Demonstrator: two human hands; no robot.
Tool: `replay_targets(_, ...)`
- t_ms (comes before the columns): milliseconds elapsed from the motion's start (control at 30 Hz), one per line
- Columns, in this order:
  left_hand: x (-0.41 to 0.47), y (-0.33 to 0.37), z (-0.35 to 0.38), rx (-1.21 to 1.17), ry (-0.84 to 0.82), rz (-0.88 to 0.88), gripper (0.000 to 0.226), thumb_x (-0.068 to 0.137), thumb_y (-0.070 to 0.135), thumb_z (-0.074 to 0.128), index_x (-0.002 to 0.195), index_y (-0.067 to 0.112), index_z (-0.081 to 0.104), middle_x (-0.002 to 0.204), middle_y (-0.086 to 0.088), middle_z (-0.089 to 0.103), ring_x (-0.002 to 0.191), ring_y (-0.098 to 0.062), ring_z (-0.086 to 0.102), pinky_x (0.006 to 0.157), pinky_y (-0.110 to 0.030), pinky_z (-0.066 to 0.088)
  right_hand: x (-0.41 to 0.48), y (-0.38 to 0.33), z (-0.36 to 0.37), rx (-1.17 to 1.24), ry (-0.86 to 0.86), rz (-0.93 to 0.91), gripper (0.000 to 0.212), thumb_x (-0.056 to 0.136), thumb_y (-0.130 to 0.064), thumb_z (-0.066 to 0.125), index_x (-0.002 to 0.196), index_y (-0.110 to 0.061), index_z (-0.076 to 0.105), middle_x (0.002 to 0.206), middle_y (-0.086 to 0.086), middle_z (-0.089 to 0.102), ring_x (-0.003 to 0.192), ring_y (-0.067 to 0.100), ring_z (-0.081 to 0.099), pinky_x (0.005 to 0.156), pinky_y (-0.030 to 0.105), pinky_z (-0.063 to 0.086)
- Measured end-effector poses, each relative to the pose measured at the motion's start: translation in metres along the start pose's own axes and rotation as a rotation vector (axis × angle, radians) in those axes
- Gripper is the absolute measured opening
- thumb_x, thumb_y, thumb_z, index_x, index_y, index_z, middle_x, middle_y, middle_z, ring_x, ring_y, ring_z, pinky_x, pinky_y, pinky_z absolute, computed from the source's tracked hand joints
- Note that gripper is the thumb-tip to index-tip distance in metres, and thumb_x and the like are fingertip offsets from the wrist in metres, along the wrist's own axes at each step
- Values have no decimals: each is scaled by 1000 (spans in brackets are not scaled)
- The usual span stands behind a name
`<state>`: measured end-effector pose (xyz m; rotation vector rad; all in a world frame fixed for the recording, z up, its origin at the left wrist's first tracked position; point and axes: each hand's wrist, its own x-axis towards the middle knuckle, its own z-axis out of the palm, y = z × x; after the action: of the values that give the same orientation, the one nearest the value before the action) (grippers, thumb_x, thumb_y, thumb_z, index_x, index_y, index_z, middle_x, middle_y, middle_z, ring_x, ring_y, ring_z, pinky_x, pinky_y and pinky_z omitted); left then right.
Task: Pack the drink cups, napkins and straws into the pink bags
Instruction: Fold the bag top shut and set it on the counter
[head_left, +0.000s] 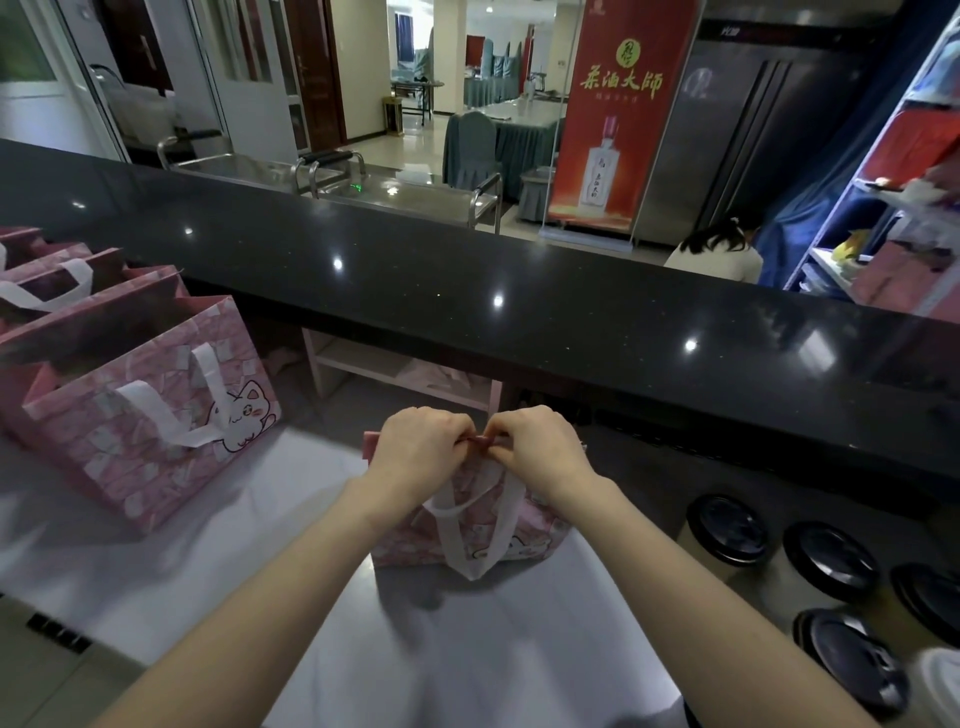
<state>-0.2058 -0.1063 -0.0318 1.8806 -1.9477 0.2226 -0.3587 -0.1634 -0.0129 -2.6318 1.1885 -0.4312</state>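
White surface (249, 525) below black counter. Left hand (415, 447), right hand (530, 447) fingers pinching top edge of pink bag (519, 535), centre frame. Other pink bags (140, 415) stand left; lidded cups (831, 561) lower right still unpacked.

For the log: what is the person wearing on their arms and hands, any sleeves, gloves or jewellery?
The left hand and right hand are ungloved, with no rings visible, and both forearms are bare to the frame's bottom edge: no sleeves, watch or bracelet in view.
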Motion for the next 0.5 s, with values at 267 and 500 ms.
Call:
replay_targets(267, -11, -39, -27, -166, -79, -105, 35, 86, 48, 64, 112, 26, 69, 104, 8, 71, 96, -13, 65, 77, -25, 48, -8, 39, -29, 166, -74, 108, 32, 79, -28, 77, 110, -27, 69, 103, -8, 70, 96, 10, 64, 85, 31, 54)
replay_targets(500, -48, -78, -36, -254, -64, -251, 14, 87, 29, 70, 96, 20, 75, 84, 1, 73, 78, -17, 65, 68, -31, 49, -13, 65, -35, 49, -7, 158, 8, 83, -20, 72, 90, -23, 75, 86, -4, 71, 83, 14, 64, 79, 35, 55)
